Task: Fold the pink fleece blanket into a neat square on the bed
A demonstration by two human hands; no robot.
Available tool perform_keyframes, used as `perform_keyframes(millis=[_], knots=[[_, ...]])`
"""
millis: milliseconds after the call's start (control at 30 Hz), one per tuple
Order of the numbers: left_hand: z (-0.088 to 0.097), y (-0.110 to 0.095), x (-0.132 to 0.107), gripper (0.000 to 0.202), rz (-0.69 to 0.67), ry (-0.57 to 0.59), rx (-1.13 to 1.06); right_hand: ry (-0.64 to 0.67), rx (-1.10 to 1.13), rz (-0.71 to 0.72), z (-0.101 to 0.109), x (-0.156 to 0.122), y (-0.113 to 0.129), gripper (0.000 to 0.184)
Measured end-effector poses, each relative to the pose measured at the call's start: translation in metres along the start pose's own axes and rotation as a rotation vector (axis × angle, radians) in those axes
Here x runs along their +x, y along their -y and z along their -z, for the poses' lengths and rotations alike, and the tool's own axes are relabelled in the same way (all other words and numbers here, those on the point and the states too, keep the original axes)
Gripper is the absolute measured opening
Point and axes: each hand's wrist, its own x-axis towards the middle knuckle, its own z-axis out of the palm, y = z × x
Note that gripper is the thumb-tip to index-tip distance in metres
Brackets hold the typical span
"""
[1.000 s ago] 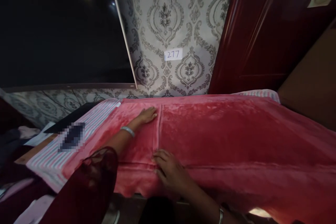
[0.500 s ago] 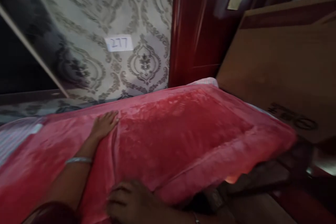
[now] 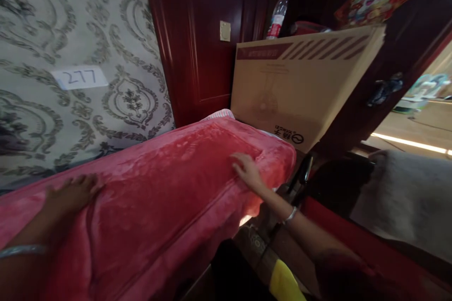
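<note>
A red plush blanket [image 3: 169, 188] lies spread over a long raised surface, with a paler pink border and a seam or fold line running along it. My left hand [image 3: 76, 193] rests on the blanket at the left, fingers stretched out beside a crease. Over toward the blanket's far right part, my right hand [image 3: 247, 170] lies on or just above the cloth with its fingers apart. Neither hand grips anything that I can see. A bit of striped cloth [image 3: 221, 114] shows from under the blanket's far corner.
A large cardboard box [image 3: 286, 89] stands beyond the blanket's right end, with a plastic bottle [image 3: 278, 14] behind its top edge. Patterned wallpaper carries a paper marked 277 [image 3: 83, 77]. A dark red door panel [image 3: 201, 56] adjoins it. Grey fluffy cloth [image 3: 406, 202] is at the right.
The view has swung to the right. My right hand has moved from the near edge out to the blanket's far right part, its curled fingers now spread. My left hand stays by the crease.
</note>
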Motion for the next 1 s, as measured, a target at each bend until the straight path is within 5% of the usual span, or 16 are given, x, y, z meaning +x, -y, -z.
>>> perform_keyframes(millis=[167,333,567,1000], knots=[[0.007,-0.093,-0.010,0.060,-0.168,0.082,0.078,0.132,-0.402,-0.500,0.061,0.031,-0.073,0.046],[-0.024,-0.161,-0.032,0.065,-0.282,0.160,0.001,0.264,-0.445,-0.653,0.065,0.046,-0.096,0.037],[-0.053,-0.164,-0.042,0.066,-0.273,0.029,0.090,0.304,-0.428,-0.695,0.062,0.059,-0.125,0.027],[-0.044,-0.169,-0.050,0.065,-0.245,0.061,0.102,0.173,-0.171,-0.764,0.059,0.050,-0.140,0.028]])
